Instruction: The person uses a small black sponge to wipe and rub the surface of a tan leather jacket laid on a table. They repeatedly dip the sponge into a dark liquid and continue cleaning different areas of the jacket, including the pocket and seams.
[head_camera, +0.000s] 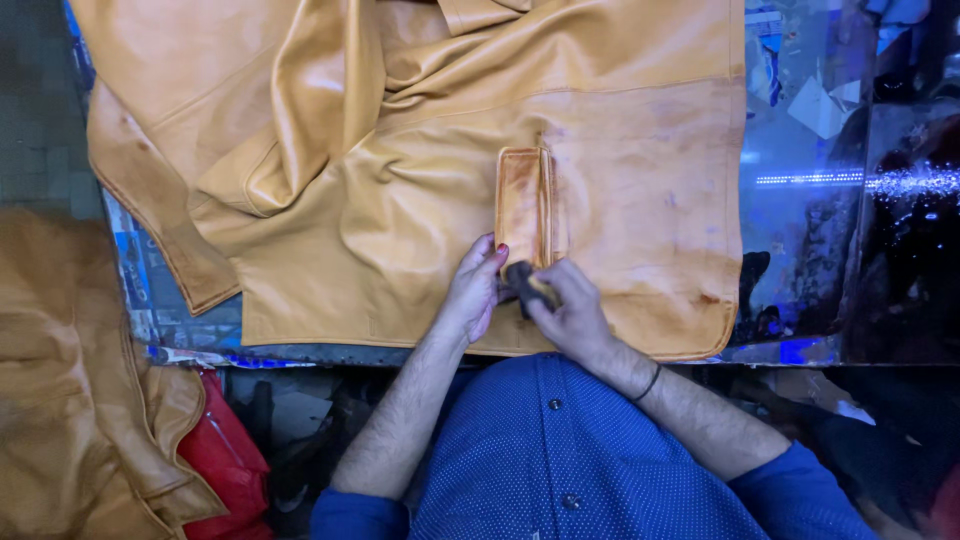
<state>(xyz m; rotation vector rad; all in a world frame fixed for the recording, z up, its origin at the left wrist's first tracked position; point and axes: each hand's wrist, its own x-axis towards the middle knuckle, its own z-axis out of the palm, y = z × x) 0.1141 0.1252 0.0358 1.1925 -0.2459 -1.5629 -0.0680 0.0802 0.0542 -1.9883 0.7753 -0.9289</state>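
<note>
Two hands work at the lower edge of a tan leather jacket (420, 190) spread flat on the table (850, 200). The right hand (572, 312) is clamped on a small dark sponge (528, 285), pressed at the 6 o'clock end of the pocket flap (520, 205). The left hand (472, 290), fingers together, lies flat on the leather at 9 o'clock of the sponge, empty. A second tan garment (70, 400) lies at 8 o'clock.
</note>
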